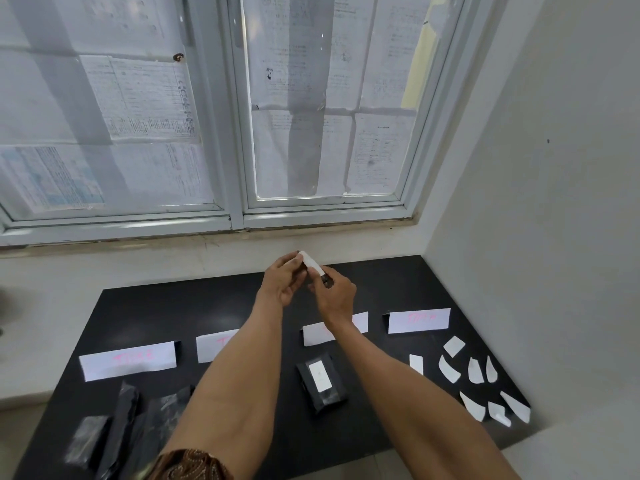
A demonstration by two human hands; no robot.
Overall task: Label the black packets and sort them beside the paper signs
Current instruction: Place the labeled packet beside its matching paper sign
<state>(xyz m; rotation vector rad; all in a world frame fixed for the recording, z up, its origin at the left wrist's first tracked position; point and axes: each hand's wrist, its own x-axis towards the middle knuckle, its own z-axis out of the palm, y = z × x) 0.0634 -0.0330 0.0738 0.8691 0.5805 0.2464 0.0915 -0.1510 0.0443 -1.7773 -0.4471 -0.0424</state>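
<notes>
- A black packet (326, 280) is being held up in the air above the far edge of the table, with a white label (311, 261) lying along it.
- The left hand (282, 280) is gripping its upper end with curled fingers, and the right hand (335, 294) is pinching its lower end. Both hands are sitting close together on this one packet.
- A labelled packet (322, 379) is lying flat on the black table (381, 289), just in front of the third sign (360, 322), which the right forearm is partly hiding.
- Four paper signs (128, 360) are standing in a row across the table; their pink writing is too blurred to read.
- Unlabelled packets (121, 420) are lying heaped at the near left corner.
- Loose label pieces (474, 372) are lying scattered on the right side, in front of the rightmost sign.
- A window (239, 133) covered with printed sheets is filling the wall behind.
</notes>
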